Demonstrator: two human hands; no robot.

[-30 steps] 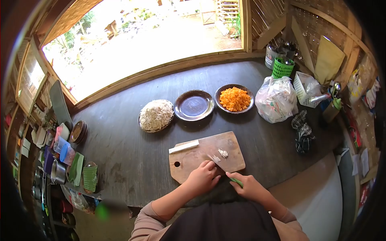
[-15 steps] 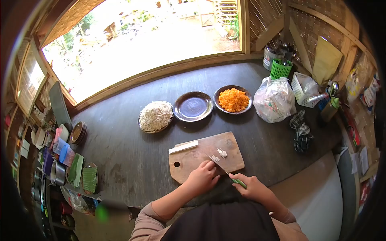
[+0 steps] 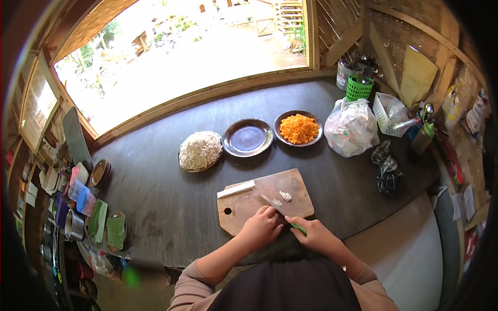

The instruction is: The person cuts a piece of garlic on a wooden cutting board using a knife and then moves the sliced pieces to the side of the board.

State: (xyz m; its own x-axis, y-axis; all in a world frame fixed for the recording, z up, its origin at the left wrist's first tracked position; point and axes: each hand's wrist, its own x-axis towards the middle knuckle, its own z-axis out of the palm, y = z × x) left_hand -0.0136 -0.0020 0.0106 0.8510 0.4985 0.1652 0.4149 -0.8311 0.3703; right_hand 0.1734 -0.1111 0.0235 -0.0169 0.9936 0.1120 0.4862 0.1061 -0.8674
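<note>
On the wooden cutting board (image 3: 244, 219), my right hand (image 3: 315, 236) grips the green handle of a knife (image 3: 298, 227). Its blade points up and left across the board, close to the fingertips of my left hand (image 3: 262, 227). Those fingers are curled down on the board, and whatever lies under them is hidden. Thin white shreds (image 3: 277, 202) lie beside the blade. A small heap of white slivers (image 3: 285, 196) sits just right of them. Along the board's upper left edge rests a long pale strip of food (image 3: 236, 189).
Behind the board stand a plate of white shreds (image 3: 201, 150), a dark plate (image 3: 248, 138) and a plate of chopped orange pieces (image 3: 299, 128). To the right are a filled plastic bag (image 3: 351, 127) and a crumpled cloth (image 3: 386, 167). Containers and a pot (image 3: 75, 227) line the left.
My right hand and the knife have shifted a little left and up, the blade now lying further across the board. My left hand stays nearly in place.
</note>
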